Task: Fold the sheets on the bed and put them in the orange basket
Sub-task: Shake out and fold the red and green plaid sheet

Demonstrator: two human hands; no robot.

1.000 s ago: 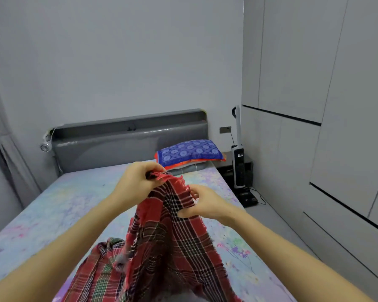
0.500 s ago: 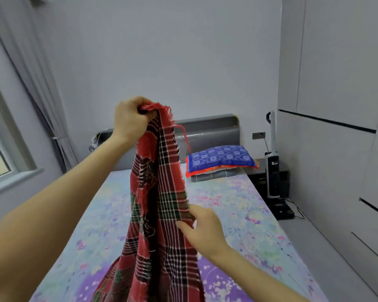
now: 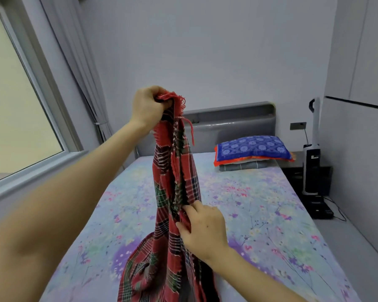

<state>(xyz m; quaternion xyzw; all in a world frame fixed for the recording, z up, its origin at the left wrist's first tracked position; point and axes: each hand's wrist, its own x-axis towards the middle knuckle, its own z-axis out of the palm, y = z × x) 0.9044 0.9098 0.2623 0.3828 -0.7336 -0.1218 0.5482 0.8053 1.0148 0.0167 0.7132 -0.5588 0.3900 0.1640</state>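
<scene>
Left hand (image 3: 147,106) clutches the red plaid sheet (image 3: 175,192) by its fringed corner, high over the bed (image 3: 260,214) middle; right hand (image 3: 203,229) pinches an edge lower down. Finding corners, seemingly; next, spread it wide.

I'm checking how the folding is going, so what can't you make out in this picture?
Head view only:
- basket: out of frame, nowhere in view.
- sheet: lower end cut off by the bottom edge.
- left hand: fingertips buried in the sheet's bunched top.
- grey bedding: mostly covered by the pillow.
</scene>
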